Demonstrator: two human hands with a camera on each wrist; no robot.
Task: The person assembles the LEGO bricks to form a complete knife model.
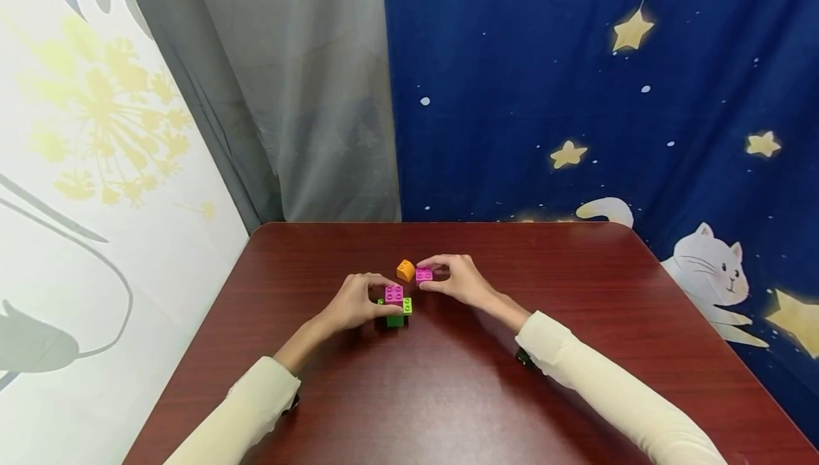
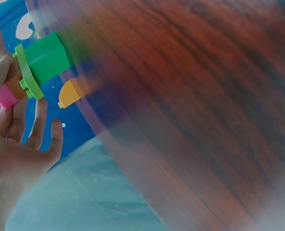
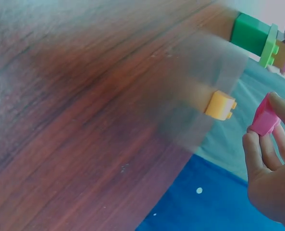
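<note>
Left of the table's middle stands a stack of toy bricks: a dark green brick (image 1: pixel 394 321) at the bottom, a lime plate (image 1: pixel 407 306) over it, a tan or orange brick (image 3: pixel 280 54) above that, and a pink brick (image 1: pixel 394 293) on top. My left hand (image 1: pixel 352 303) grips the upper part of this stack between thumb and fingers. To its right, my right hand (image 1: pixel 463 281) pinches a second pink brick (image 3: pixel 266 118), which appears raised off the tabletop. Just left of that brick sits a loose orange brick with a curved side (image 1: pixel 405 270).
The dark red wooden table (image 1: pixel 512 408) reaches back to a grey curtain (image 1: pixel 320 95) and a blue star-patterned curtain (image 1: pixel 499 131). A white patterned panel (image 1: pixel 77 252) borders the left side. Both forearms, in cream sleeves (image 1: pixel 595 380), reach in from the near edge.
</note>
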